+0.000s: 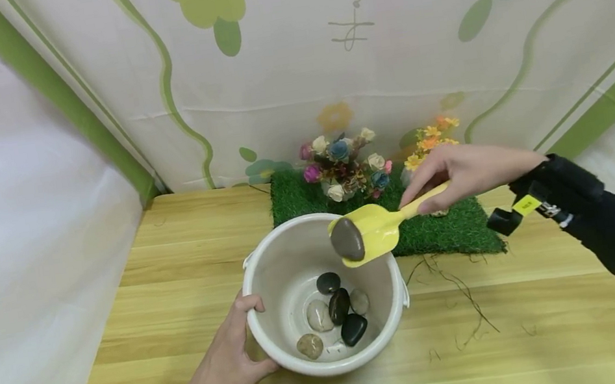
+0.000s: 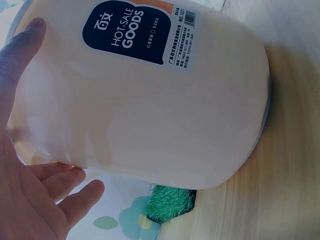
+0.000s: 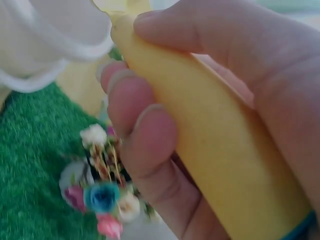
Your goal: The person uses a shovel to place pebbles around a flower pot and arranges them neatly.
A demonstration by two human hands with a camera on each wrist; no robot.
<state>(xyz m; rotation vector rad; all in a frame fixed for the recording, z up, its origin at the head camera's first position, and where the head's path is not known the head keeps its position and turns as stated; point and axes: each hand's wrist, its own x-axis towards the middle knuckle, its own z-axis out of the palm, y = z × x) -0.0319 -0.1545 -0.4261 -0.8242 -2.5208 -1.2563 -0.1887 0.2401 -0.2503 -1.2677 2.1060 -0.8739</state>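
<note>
The right hand [image 1: 461, 172] pinches the handle of a yellow scoop [image 1: 377, 234]; left of that grip, the scoop's blade bears a dark grey stone [image 1: 346, 241] over the far-right part of a white bucket [image 1: 332, 367]. The left hand [image 1: 222, 365] grips the bucket's rim, one finger over the edge. Inside, right of the left hand's grip, lie six stones [image 1: 339, 306], three dark and three paler. Under the right grip spreads a green mat [image 1: 450, 237]; beyond it stand yellow-orange flowers [image 1: 431, 138], and left of these a mixed bouquet [image 1: 342, 164].
</note>
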